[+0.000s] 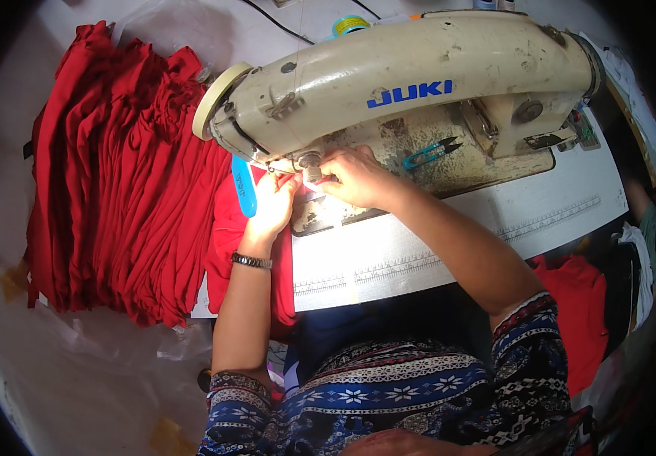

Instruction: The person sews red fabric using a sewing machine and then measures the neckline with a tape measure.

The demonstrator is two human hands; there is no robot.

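A worn cream sewing machine (328, 76) stands across the white table. My left hand (271, 205) is under the machine's head, on the left of the needle area, with the fingers closed together. Red cloth (225, 228) lies under and beside that wrist and hangs over the table's front edge. From the right, my right hand (357, 176) reaches in with its fingers pinched, close to the left fingertips. A small pale bit shows at those fingertips in the lamp's glare; what either hand pinches cannot be made out. A bright blue strip (244, 188) hangs beside my left hand.
A large heap of folded red garments (130, 182) lies on the left. Blue thread snips (430, 153) rest on the machine bed. A cream tape roll (220, 100) sits on the machine's left end. More red cloth (575, 311) is at the right, below the printed ruler (487, 239).
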